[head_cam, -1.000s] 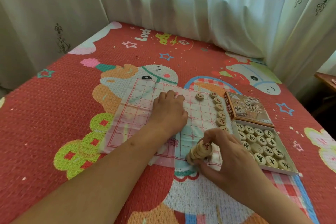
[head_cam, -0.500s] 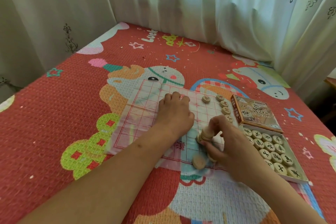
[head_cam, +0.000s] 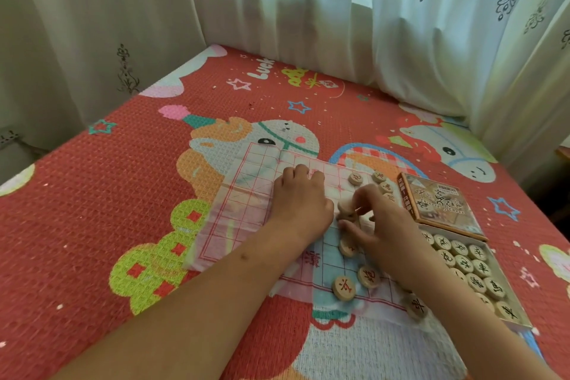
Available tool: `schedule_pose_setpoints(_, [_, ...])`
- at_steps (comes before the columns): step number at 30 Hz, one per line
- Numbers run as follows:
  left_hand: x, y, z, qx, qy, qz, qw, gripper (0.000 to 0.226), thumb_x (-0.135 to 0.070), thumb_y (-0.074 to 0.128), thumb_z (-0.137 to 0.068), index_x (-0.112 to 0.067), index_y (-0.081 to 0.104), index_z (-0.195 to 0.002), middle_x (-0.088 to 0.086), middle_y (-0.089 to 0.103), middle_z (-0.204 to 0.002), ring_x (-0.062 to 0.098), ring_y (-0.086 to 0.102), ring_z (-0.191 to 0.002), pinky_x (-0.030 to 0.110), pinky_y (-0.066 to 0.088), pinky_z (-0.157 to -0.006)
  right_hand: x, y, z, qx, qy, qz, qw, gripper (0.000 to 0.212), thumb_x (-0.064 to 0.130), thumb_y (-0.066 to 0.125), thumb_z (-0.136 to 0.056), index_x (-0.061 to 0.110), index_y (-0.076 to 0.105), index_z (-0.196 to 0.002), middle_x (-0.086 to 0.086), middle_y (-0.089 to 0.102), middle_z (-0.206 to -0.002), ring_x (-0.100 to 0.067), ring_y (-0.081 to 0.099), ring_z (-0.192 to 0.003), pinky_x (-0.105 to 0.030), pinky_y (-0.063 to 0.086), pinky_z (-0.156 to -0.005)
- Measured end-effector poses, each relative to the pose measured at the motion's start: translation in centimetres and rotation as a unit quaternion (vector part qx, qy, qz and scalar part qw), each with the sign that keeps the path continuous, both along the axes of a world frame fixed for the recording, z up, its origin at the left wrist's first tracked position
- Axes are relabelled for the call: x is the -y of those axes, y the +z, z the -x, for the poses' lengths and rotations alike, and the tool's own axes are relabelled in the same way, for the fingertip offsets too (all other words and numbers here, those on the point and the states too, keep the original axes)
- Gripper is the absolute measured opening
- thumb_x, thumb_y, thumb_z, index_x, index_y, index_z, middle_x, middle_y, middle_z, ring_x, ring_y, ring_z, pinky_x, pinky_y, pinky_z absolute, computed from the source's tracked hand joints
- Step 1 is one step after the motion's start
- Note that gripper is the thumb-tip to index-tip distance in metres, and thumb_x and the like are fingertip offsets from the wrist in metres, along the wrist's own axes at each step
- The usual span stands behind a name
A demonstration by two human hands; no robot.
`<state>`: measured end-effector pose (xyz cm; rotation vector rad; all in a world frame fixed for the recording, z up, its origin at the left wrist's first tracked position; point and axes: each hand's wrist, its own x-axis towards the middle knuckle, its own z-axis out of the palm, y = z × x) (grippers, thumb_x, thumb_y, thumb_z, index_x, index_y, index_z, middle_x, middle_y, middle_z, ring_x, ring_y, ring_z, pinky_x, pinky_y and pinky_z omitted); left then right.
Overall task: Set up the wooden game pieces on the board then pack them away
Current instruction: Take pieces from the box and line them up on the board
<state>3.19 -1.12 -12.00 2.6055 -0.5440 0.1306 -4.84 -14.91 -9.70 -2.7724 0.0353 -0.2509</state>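
A thin paper game board (head_cam: 246,203) with a red grid lies on the red mat. My left hand (head_cam: 300,200) presses flat on its middle, fingers curled. My right hand (head_cam: 379,225) holds a short stack of round wooden pieces (head_cam: 347,210) just right of the left hand. Three pieces lie on the near part of the board: one (head_cam: 347,247) below the stack, one (head_cam: 368,276) and one (head_cam: 343,286) nearer me. Another piece (head_cam: 416,305) lies by my right forearm. Some more pieces (head_cam: 355,178) line the board's far right edge.
An open box tray (head_cam: 516,315) holding several wooden pieces sits right of the board, its printed lid (head_cam: 441,207) leaning at the far end. The red cartoon mat (head_cam: 123,194) covers the bed. White curtains (head_cam: 277,9) hang along the far and left sides.
My right hand carried the stack from the board's near edge towards the middle, leaving pieces behind on the near squares. My left hand stayed pressed on the board.
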Motion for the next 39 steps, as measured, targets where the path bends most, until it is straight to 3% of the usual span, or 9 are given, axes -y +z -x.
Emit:
schedule_pose_setpoints(10, [-0.1,0.1,0.1,-0.004,-0.001,0.008,1.000,0.049,-0.032,0.047,-0.091,-0.017,0.045,-0.138,0.007,0.042,-0.139,0.025,0.035,-0.128,0.038,0.033,-0.106,0.3,0.8,-2.3,0.127,0.007,-0.017,0.992,0.020,0.026,0.071,-0.085,0.021,0.052,-0.087,0.011,0.059,-0.079,-0.002,0.056,-0.076,-0.022,0.047,-0.064])
schedule_pose_setpoints(15, [-0.1,0.0,0.1,-0.004,-0.001,0.005,1.000,0.050,-0.033,0.045,-0.092,-0.016,0.043,-0.139,0.007,0.041,-0.140,0.025,0.035,-0.129,0.038,0.032,-0.107,0.7,-0.2,-5.3,0.071,-0.009,0.011,0.997,0.017,0.024,0.068,-0.086,0.019,0.053,-0.089,0.005,0.061,-0.084,-0.015,0.058,-0.083,-0.030,0.049,-0.070])
schedule_pose_setpoints(19, [0.0,0.0,0.1,-0.001,-0.001,0.001,1.000,0.050,-0.034,0.045,-0.092,-0.017,0.043,-0.139,0.007,0.042,-0.139,0.025,0.035,-0.128,0.038,0.034,-0.107,1.0,-0.9,-5.8,0.054,-0.012,0.054,0.997,0.016,0.031,0.065,-0.087,0.020,0.052,-0.091,0.006,0.058,-0.093,-0.016,0.050,-0.091,-0.030,0.043,-0.076])
schedule_pose_setpoints(23, [0.0,0.0,0.1,0.001,-0.001,0.002,1.000,0.049,-0.034,0.045,-0.092,-0.016,0.044,-0.138,0.007,0.042,-0.138,0.025,0.035,-0.127,0.039,0.034,-0.107,1.2,-0.7,-6.3,0.066,-0.003,0.067,0.996,0.016,0.034,0.064,-0.088,0.022,0.054,-0.086,0.009,0.056,-0.090,-0.014,0.048,-0.089,-0.026,0.035,-0.073])
schedule_pose_setpoints(29, [-0.1,0.0,0.1,-0.001,-0.004,0.005,1.000,0.048,-0.033,0.045,-0.092,-0.017,0.044,-0.137,0.006,0.041,-0.140,0.025,0.034,-0.129,0.038,0.032,-0.108,1.3,-0.4,-7.4,0.095,-0.018,0.036,0.995,0.015,0.027,0.067,-0.085,0.021,0.054,-0.082,0.010,0.055,-0.078,-0.013,0.050,-0.078,-0.022,0.036,-0.063])
schedule_pose_setpoints(35, [0.0,-0.1,0.1,0.004,-0.003,0.005,1.000,0.046,-0.032,0.046,-0.092,-0.017,0.046,-0.135,0.006,0.041,-0.138,0.025,0.035,-0.127,0.038,0.032,-0.108,1.6,0.1,-10.4,0.068,-0.058,0.046,0.995,0.014,0.033,0.066,-0.087,0.021,0.060,-0.091,0.005,0.064,-0.089,-0.018,0.056,-0.090,-0.034,0.048,-0.076])
schedule_pose_setpoints(39, [0.0,-0.2,0.0,0.004,-0.001,0.005,1.000,0.046,-0.032,0.046,-0.092,-0.016,0.046,-0.135,0.006,0.042,-0.139,0.025,0.035,-0.127,0.038,0.032,-0.108,1.6,0.3,-10.3,0.043,-0.065,0.069,0.995,0.013,0.033,0.063,-0.089,0.021,0.064,-0.093,0.000,0.065,-0.104,-0.022,0.053,-0.103,-0.037,0.044,-0.086])
